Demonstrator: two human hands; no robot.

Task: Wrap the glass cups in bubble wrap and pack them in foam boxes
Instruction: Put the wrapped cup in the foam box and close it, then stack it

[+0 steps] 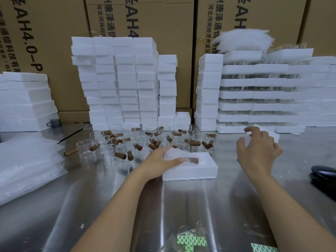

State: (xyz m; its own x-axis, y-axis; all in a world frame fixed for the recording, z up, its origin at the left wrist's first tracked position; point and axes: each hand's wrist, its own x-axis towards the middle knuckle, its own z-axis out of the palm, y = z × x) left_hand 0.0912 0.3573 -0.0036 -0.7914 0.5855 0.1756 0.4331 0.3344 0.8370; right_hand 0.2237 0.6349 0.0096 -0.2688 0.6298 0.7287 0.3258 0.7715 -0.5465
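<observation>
An open white foam box (pixel 192 171) lies on the steel table in front of me. Inside it sits a glass cup wrapped in bubble wrap (pixel 179 155), its brown wooden handle showing through. My left hand (pixel 161 161) presses and holds the wrapped cup down in the box. My right hand (pixel 258 149) is farther right, fingers curled round a white foam lid (pixel 267 135). Several bare glass cups with brown handles (pixel 138 142) stand and lie behind the box.
Tall stacks of foam boxes (pixel 123 84) and foam trays with glasses (pixel 263 95) line the back, before cardboard cartons. A pile of bubble wrap sheets (pixel 27 164) lies at left. A black object (pixel 323 171) sits at right; green-printed bags (pixel 190 240) lie near me.
</observation>
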